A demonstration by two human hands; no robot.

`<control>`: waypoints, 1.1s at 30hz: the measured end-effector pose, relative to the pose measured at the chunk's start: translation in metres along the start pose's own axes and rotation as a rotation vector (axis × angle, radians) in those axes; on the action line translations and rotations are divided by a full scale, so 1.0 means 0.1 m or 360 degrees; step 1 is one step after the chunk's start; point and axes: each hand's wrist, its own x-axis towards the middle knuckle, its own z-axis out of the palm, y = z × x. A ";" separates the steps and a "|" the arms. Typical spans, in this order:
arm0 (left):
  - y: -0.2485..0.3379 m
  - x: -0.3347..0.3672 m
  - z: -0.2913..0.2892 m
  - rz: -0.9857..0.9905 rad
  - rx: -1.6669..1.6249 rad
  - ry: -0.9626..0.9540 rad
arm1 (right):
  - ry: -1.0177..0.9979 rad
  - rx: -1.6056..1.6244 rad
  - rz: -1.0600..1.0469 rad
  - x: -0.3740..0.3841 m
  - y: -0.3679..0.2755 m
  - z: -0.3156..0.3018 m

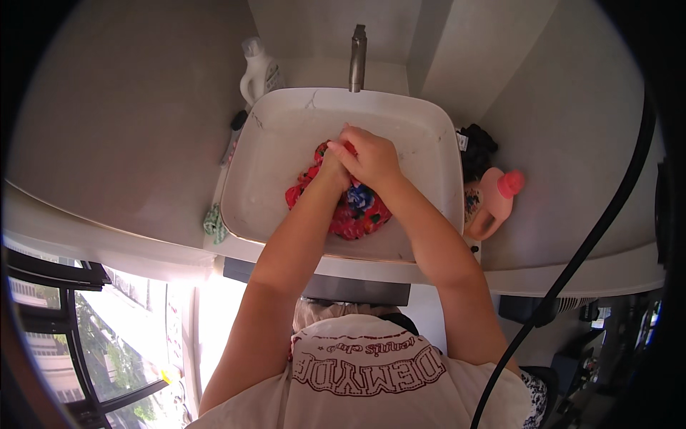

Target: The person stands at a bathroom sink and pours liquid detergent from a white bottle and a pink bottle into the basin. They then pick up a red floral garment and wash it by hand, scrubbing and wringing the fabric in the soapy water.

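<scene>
A red cloth [361, 220] with a blue and dark floral print lies bunched in the middle of a white marbled sink [257, 187]. Both hands press together over its upper part. My left hand [334, 171] is closed on the fabric, its fingers mostly covered. From the other side my right hand [374, 157] wraps over the left one, closed, with red fabric showing between them. The rest of the cloth spreads below the wrists on the basin floor.
Behind the sink rises a metal faucet [358, 61]. A white jug-like bottle [257, 75] stands at the back left, near a dark-handled brush [234, 132]. Green cloth [214, 223] sits by the left rim. On the right are black fabric [477, 151] and a pink-capped bottle [498, 200].
</scene>
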 end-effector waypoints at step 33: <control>0.12 -0.04 0.17 0.0334 0.0081 0.0001 | -0.0438 0.1576 0.1423 0.00 0.92 -0.44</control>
